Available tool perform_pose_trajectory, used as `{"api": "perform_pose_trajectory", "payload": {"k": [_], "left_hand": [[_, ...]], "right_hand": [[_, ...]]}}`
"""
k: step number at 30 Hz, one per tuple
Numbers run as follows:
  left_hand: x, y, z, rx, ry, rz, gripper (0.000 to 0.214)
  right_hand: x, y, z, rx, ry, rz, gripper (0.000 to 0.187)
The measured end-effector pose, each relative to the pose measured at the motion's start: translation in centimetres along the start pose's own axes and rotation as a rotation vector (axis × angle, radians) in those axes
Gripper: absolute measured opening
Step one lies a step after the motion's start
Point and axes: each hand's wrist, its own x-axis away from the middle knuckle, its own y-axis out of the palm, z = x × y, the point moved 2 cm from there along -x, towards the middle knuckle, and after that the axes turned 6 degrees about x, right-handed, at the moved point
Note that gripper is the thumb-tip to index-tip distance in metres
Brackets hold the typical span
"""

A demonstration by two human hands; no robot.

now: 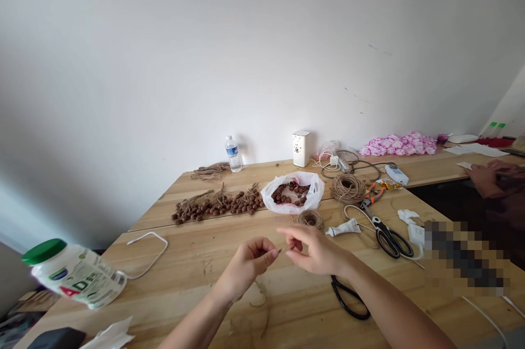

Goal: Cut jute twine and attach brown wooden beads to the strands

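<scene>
Over the middle of the table, my left hand (pixel 255 257) pinches a thin brown piece of twine (pixel 283 250) between thumb and fingertips. My right hand (pixel 315 249) pinches the same piece close by, its index finger stretched out to the left. A loose length of twine (pixel 266 308) hangs or lies below my left hand. Just beyond my hands are a small coil of twine (pixel 310 220) and a white plastic bag (pixel 271 202) holding round brown beads or nuts (pixel 283 196). Black scissor handles (pixel 348 301) show partly under my right forearm.
Bundles of brown balls with twine (pixel 217 204) lie behind left. Rightward are a larger twine coil (pixel 348 189), a white tube (pixel 344 227), orange-handled pliers (pixel 375 193) and scissors (pixel 389 237). A green-capped bottle (pixel 80 272) stands at left. Another person's hands (pixel 488 176) are at far right.
</scene>
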Motion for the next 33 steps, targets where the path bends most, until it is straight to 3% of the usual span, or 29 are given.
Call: {"api": "perform_pose_trajectory", "payload": {"k": [2,5,7,9,11,13,16,20,24,26,28,30,33], "left_hand": [[0.0,-0.3,-0.1,0.049,-0.025,-0.001,0.042],[0.0,-0.7,-0.1,0.131,-0.017,-0.001,0.042],[0.0,-0.8,0.0,0.178,0.000,0.000,0.041],[-0.1,-0.8,0.2,0.201,0.008,0.001,0.041],[0.0,-0.7,0.5,0.201,0.013,-0.001,0.040],[0.1,-0.4,0.7,0.195,0.033,-0.025,0.038],[0.2,0.0,0.9,0.222,0.106,-0.063,0.035],[0.3,0.0,0.8,0.264,0.180,-0.041,0.031],[0.1,-0.5,0.7,0.282,0.252,0.019,0.026],[-0.1,-0.7,0.6,0.295,0.281,0.054,0.025],[-0.2,-0.8,0.6,0.304,0.301,0.079,0.025],[-0.3,-0.7,0.4,0.308,0.317,0.082,0.024],[-0.1,-0.4,0.2,0.300,0.329,0.058,0.022]], "right_hand": [[0.2,-1.5,0.5,0.047,0.063,0.116,0.047],[1.8,-3.3,1.2,0.271,0.196,0.187,0.039],[4.2,-3.3,1.7,0.481,0.367,0.033,0.030],[7.5,-2.2,2.1,0.664,0.545,-0.237,0.025],[10.8,-0.6,2.2,0.787,0.627,-0.453,0.031],[13.0,0.7,2.0,0.895,0.643,-0.513,0.050],[14.1,1.3,1.9,0.908,0.665,-0.510,0.068],[13.9,0.4,2.8,0.513,0.733,-0.362,0.067],[13.9,0.4,3.5,-0.366,0.866,-0.217,0.048],[13.5,1.2,2.8,-0.823,0.855,-0.200,0.058],[12.7,2.2,1.5,-1.128,0.798,-0.203,0.077],[11.5,3.0,0.0,-1.245,0.711,-0.220,0.086],[9.4,3.7,-2.1,-1.192,0.533,-0.288,0.081]]}}
